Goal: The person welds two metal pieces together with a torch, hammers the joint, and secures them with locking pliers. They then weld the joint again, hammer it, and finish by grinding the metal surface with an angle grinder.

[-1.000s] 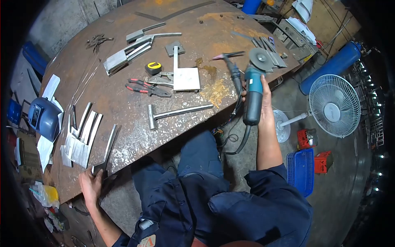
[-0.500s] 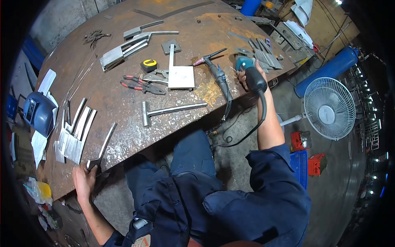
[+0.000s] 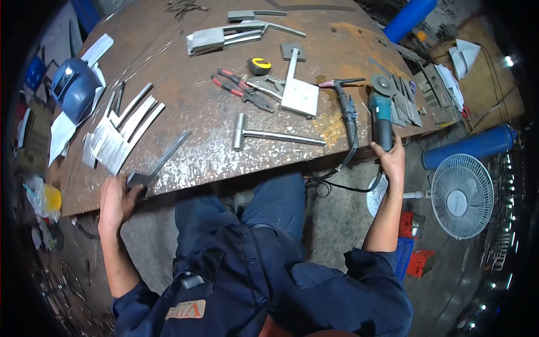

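Observation:
At the table's near left edge, my left hand (image 3: 117, 201) is closed on the square end of a metal piece (image 3: 163, 159), whose long thin bar points up and right over the tabletop. My right hand (image 3: 391, 157) is at the near right edge, its fingers around the rear end of a teal and black angle grinder (image 3: 382, 121). The grinder lies on the table with its disc (image 3: 383, 85) pointing away from me. Left of it rests a welding torch (image 3: 347, 109). A stack of flat metal pieces (image 3: 405, 104) lies right of the grinder.
On the table (image 3: 185, 112) lie a T-shaped hammer (image 3: 281, 136), red-handled pliers (image 3: 242, 91), a tape measure (image 3: 259, 66), a square plate with a bar (image 3: 300, 96), metal pieces (image 3: 118, 137) and a welding mask (image 3: 76, 90). A fan (image 3: 461, 196) stands at right.
My right hand has shifted to the grinder's rear end, and the grinder now lies with its disc away from me. The camera view has turned, so the table appears shifted. My left hand still holds the metal piece.

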`<state>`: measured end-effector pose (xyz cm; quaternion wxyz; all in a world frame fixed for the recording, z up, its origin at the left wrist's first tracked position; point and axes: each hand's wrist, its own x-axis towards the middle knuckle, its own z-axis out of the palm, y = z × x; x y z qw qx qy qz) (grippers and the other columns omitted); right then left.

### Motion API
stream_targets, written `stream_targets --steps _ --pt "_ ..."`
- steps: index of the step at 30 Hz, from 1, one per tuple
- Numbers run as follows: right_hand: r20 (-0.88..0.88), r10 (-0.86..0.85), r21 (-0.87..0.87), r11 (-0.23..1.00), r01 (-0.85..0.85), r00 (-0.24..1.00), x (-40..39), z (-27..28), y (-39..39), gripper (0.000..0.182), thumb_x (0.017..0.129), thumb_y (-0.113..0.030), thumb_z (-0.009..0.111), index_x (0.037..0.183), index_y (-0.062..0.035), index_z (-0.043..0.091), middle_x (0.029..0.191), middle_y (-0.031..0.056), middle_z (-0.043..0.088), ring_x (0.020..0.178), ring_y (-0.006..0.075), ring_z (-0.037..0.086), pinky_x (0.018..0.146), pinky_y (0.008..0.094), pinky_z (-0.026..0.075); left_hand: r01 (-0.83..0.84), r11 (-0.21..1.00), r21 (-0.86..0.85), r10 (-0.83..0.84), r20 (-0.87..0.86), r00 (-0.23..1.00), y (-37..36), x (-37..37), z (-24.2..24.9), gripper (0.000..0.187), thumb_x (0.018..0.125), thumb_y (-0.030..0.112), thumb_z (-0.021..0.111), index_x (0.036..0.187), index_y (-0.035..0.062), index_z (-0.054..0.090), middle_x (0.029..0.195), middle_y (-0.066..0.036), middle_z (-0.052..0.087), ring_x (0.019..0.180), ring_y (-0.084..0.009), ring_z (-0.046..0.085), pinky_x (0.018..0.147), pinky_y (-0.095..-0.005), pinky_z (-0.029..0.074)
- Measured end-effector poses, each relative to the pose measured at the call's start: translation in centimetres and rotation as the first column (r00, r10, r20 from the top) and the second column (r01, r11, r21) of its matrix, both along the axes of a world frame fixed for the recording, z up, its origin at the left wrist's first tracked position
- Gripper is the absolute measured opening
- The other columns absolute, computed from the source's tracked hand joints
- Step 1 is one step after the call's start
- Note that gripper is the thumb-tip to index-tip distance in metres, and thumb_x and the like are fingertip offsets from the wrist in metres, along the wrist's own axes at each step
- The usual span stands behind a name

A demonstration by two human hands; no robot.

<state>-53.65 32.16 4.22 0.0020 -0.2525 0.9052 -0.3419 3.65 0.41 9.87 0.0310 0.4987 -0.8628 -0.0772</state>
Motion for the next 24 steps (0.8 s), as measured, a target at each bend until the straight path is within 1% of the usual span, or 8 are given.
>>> stream_targets --steps 3,12,14,15,16,18,20,24 --pt "-0.270 -0.077 0.040 0.995 0.091 0.960 -1.2 0.3 -0.6 0.061 0.084 -0.037 0.080 0.130 0.0019 0.069 0.106 0.0317 0.074 0.100 0.0501 0.071 0.092 0.0529 0.054 -0.037 0.993 0.111 0.039 -0.018 0.999 -0.6 -0.4 0.8 0.031 0.082 0.019 0.083 0.091 -0.0078 0.070 0.085 -0.033 0.065 0.087 -0.0504 0.064 0.079 -0.0534 0.049" --pt "-0.469 0.009 0.394 0.897 0.200 0.883 -4.9 -1.4 -4.5 0.055 0.090 -0.035 0.078 0.124 0.0068 0.067 0.108 0.0341 0.070 0.104 0.0488 0.067 0.095 0.0517 0.053 -0.002 0.998 0.056 0.008 -0.107 0.994 -0.3 -0.1 0.3 0.030 0.083 0.020 0.082 0.093 -0.0064 0.071 0.090 -0.032 0.068 0.093 -0.0507 0.065 0.083 -0.0531 0.050" --pt "-0.852 0.042 0.133 0.981 0.140 0.521 -1.7 -0.1 -6.9 0.046 0.090 -0.027 0.078 0.121 0.0052 0.068 0.102 0.0299 0.071 0.099 0.0459 0.068 0.093 0.0513 0.053 -0.001 0.999 0.040 0.005 -0.099 0.995 -0.5 0.0 0.1 0.030 0.083 0.020 0.082 0.093 -0.0062 0.072 0.090 -0.032 0.068 0.093 -0.0504 0.065 0.083 -0.0531 0.050" --pt "-0.863 0.096 0.099 0.995 -0.020 0.496 -0.7 0.2 -8.6 0.039 0.090 -0.021 0.077 0.122 0.0009 0.070 0.100 0.0250 0.071 0.096 0.0415 0.069 0.090 0.0487 0.054 0.009 1.000 0.023 -0.007 -0.089 0.996 -0.5 0.0 0.0 0.030 0.083 0.019 0.082 0.094 -0.0059 0.072 0.090 -0.032 0.068 0.093 -0.0502 0.066 0.084 -0.0530 0.051" --pt "-0.677 0.175 0.055 0.981 -0.188 0.715 0.9 0.2 -10.3 0.034 0.093 -0.022 0.074 0.120 -0.0011 0.072 0.100 0.0237 0.074 0.097 0.0392 0.072 0.087 0.0480 0.056 0.009 1.000 0.022 -0.007 -0.087 0.996 -0.4 0.1 0.0 0.030 0.083 0.019 0.082 0.094 -0.0059 0.072 0.090 -0.032 0.068 0.093 -0.0502 0.066 0.084 -0.0530 0.051" --pt "-0.301 0.267 0.032 0.962 -0.270 0.915 3.4 0.5 -13.7 0.033 0.098 -0.028 0.070 0.114 0.0000 0.077 0.092 0.0195 0.079 0.081 0.0322 0.077 0.078 0.0397 0.059 0.039 0.999 -0.013 -0.040 -0.131 0.991 -0.3 0.1 -0.1 0.029 0.083 0.019 0.082 0.094 -0.0058 0.072 0.088 -0.032 0.068 0.091 -0.0497 0.066 0.082 -0.0534 0.051" --pt "0.090 0.244 0.136 0.957 -0.255 0.966 2.0 -0.8 -16.9 0.051 0.091 -0.035 0.076 0.122 0.0059 0.074 0.109 0.0278 0.077 0.104 0.0360 0.077 0.091 0.0423 0.058 0.027 1.000 0.007 -0.026 -0.135 0.991 -0.4 0.1 -0.1 0.029 0.083 0.019 0.082 0.094 -0.0059 0.072 0.087 -0.031 0.068 0.090 -0.0496 0.066 0.082 -0.0534 0.051" --pt "0.177 0.225 -0.075 0.974 -0.215 0.958 0.9 -4.8 -20.9 0.052 0.081 -0.032 0.087 0.117 0.0040 0.075 0.113 0.0238 0.078 0.104 0.0357 0.076 0.091 0.0384 0.058 0.015 1.000 -0.008 -0.016 -0.140 0.990 -0.4 0.4 -0.7 0.030 0.083 0.019 0.082 0.093 -0.0064 0.072 0.086 -0.032 0.067 0.089 -0.0496 0.067 0.080 -0.0533 0.052"
